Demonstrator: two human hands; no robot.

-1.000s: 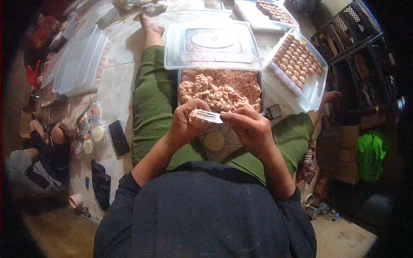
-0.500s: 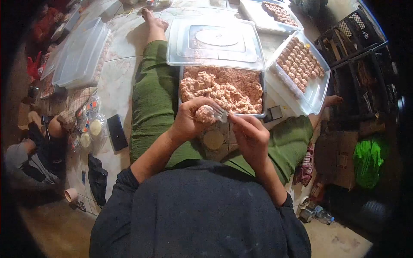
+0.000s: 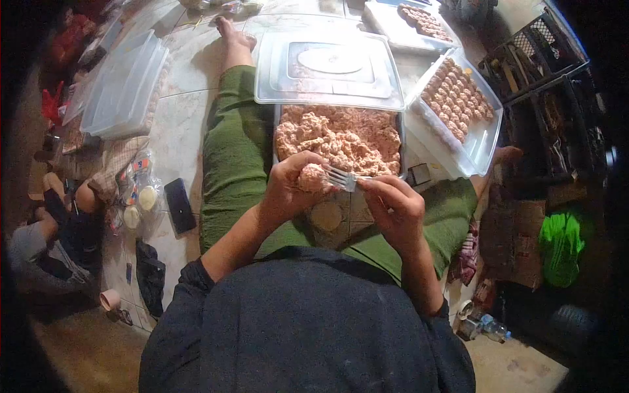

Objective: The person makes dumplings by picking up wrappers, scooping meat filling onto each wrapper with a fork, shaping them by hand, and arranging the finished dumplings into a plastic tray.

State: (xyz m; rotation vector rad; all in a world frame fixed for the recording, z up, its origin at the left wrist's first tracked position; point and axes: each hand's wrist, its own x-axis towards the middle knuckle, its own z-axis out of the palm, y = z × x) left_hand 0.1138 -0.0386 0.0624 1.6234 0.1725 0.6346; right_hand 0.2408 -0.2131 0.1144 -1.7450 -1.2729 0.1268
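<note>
My left hand (image 3: pixel 285 185) is closed around a ball of minced meat (image 3: pixel 312 177), which bulges out between thumb and fingers. A metal fork (image 3: pixel 343 179) is gripped in my right hand (image 3: pixel 395 206), its tines pointing left and reaching the ball's right side. Just beyond both hands, a tub of minced meat (image 3: pixel 341 134) sits between my legs, its far part covered by a translucent plastic lid (image 3: pixel 268 82). Right of it stands a tilted clear plastic box (image 3: pixel 488 141) with rows of meatballs (image 3: pixel 455 98).
Another container with meatballs (image 3: pixel 426 23) stands at the back right. Stacked plastic boxes (image 3: pixel 121 92) are at the left, near a phone (image 3: pixel 179 205) on the tiled floor. A person (image 3: pixel 59 229) sits at far left. Dark crates (image 3: pixel 544 98) line the right side.
The fork has shifted slightly right and turned flatter, so its tines show more clearly. My right hand moved a little right and down. The ball stays in my left hand.
</note>
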